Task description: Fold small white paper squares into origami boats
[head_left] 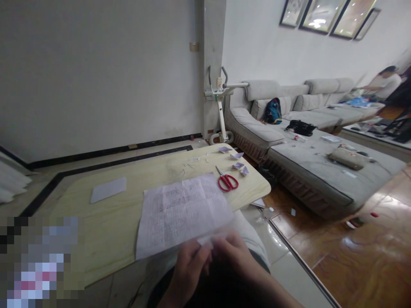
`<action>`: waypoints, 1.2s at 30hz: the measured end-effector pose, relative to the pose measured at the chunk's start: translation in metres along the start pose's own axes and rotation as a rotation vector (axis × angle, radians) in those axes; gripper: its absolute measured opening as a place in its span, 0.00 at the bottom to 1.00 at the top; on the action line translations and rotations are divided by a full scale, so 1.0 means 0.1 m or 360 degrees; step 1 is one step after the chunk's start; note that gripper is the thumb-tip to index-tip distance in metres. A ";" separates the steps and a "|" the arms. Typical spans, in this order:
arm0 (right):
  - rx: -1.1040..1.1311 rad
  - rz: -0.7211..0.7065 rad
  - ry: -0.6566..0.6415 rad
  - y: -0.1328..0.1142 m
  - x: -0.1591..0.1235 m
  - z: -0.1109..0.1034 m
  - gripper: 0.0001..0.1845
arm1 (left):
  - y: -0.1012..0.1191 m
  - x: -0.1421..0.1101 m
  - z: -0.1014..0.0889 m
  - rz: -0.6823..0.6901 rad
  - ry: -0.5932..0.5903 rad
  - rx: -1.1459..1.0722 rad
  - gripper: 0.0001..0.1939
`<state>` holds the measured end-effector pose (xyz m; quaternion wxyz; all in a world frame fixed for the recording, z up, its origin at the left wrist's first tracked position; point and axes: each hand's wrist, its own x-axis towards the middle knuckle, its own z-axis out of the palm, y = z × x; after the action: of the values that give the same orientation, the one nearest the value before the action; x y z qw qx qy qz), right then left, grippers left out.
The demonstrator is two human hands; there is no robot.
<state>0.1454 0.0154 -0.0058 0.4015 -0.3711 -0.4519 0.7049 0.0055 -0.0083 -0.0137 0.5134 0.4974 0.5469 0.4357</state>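
Both hands low in frame, close together over the lap, near edge of table (pixel 109 222). Left hand (pixel 190 266) pinches small white paper (pixel 204 242) between thumb and fingers. Right hand (pixel 233 249) is right up against it, fingers bent; motion blur, can't tell if it grips the paper too. Small white paper sits between the two hands, just off the near edge of the big printed sheet. Its shape is too blurred to read.

Printed sheet (pixel 183 214) lies on table, creased, covered in text, near edge reaching past the tabletop toward the hands. Scissors (pixel 224 176) with red handles lie just beyond its right corner, blades pointing away from the person. Four folded paper shapes (pixel 238 165) near the far right end of table, behind and right of scissors. Thin paper scraps (pixel 183 173) scattered beyond the printed sheet. Plain pale sheet (pixel 109 190) lies flat on the left side, well apart from the rest.

Background: grey sofa (pixel 308 171) on the right, with blue backpack (pixel 274 112), black bag (pixel 301 128) and beige bag (pixel 348 157) on it. White exercise machine (pixel 221 112) by the pillar. Framed pictures (pixel 323 15) on wall. Another person (pixel 385 85) at the far end, white top.
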 end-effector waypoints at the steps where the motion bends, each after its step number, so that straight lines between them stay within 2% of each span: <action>1: 0.0005 0.0003 0.0013 0.02 0.01 -0.01 0.23 | 0.00 0.01 0.00 0.0013 -0.0011 0.0002 0.20; 6: 0.0061 -0.0020 -0.0038 0.07 0.03 -0.01 0.29 | -0.01 0.02 -0.01 0.0014 -0.0102 -0.0022 0.24; 11: -0.0127 -0.0080 0.0010 0.06 0.02 -0.03 0.29 | -0.02 0.00 -0.01 -0.0014 -0.0012 0.0013 0.17; 13: -0.0200 -0.0104 0.0019 0.08 0.01 -0.05 0.30 | -0.01 0.01 -0.03 -0.0021 -0.0062 0.0041 0.17; 16: -0.0320 -0.0227 -0.0031 0.11 -0.01 -0.07 0.30 | 0.06 0.03 -0.06 -0.0072 -0.0200 0.0050 0.22; 19: -0.0549 -0.0412 0.0024 0.15 0.00 -0.09 0.28 | 0.14 0.04 -0.07 -0.0149 -0.0229 0.0078 0.22; 22: -0.0708 -0.0459 0.0138 0.16 0.02 -0.11 0.25 | 0.17 0.04 -0.07 -0.0112 -0.0143 0.0129 0.22; 26: -0.0726 -0.0330 0.0163 0.10 0.03 -0.13 0.15 | 0.13 0.01 -0.09 -0.0025 -0.0033 0.0257 0.21; 29: -0.0738 -0.0308 0.0202 0.06 0.03 -0.13 0.13 | 0.14 -0.01 -0.09 0.0032 0.0022 0.0324 0.22; 33: -0.0833 -0.0407 0.0323 0.08 0.05 -0.16 0.11 | 0.18 0.02 -0.09 0.0068 0.0082 0.0347 0.19; 36: -0.0935 -0.0585 0.0328 0.12 0.06 -0.20 0.05 | 0.18 0.07 -0.07 0.0027 0.0067 0.0403 0.18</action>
<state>0.1582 0.0241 -0.0238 0.4411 -0.4524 -0.6516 0.4198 0.0002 0.0009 0.0041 0.4312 0.5536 0.6039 0.3780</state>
